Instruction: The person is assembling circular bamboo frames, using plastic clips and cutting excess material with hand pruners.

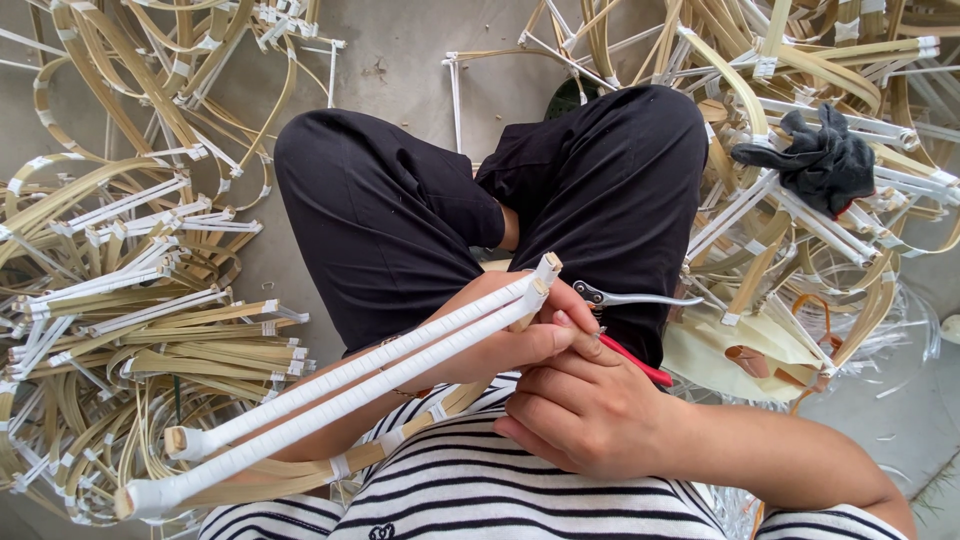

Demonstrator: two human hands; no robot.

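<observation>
My left hand (500, 335) grips a bundle of bamboo strips wrapped in white tape (340, 385), which runs from lower left up to its cut end near the centre. My right hand (590, 410) is closed around red-handled pruning shears (635, 330), whose metal blade points right, just beside the bundle's tip. Both hands sit above my lap, over black trousers (400, 220) and a striped shirt (480, 490).
Heaps of bent bamboo strips bound with white tape lie on the grey floor at the left (130, 300) and at the upper right (800, 80). A black glove (815, 160) rests on the right heap. A pale fabric item (740, 350) lies by my right knee.
</observation>
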